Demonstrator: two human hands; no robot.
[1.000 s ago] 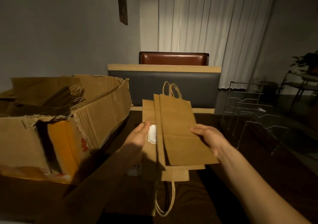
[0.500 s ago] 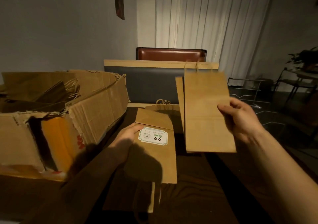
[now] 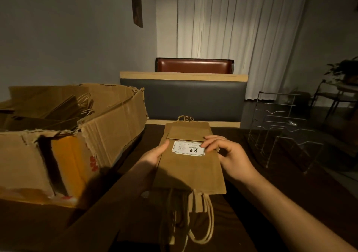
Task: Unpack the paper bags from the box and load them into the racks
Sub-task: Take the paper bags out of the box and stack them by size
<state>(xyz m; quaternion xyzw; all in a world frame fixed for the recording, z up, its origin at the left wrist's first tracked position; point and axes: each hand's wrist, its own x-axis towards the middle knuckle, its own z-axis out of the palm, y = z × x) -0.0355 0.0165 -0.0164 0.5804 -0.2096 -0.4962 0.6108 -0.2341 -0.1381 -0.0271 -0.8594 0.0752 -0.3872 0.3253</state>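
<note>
The right hand [image 3: 229,156] has come back empty of its bag and now pinches the labelled paper bags [image 3: 188,166] the left hand [image 3: 153,156] grips, steadying them to peel off another for the racks [image 3: 282,128].

One torn cardboard box [image 3: 64,147], two wire racks [image 3: 280,128], two hands [image 3: 153,155], one white label [image 3: 188,148]

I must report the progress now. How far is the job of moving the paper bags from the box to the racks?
Done: little that shows; the wire racks on the right look empty, though dim. In hand: the left hand and right hand hold a stack of paper bags over the table, the top one bearing a white label. Left: more bags lie in the cardboard box, and none sits in a rack.
</note>
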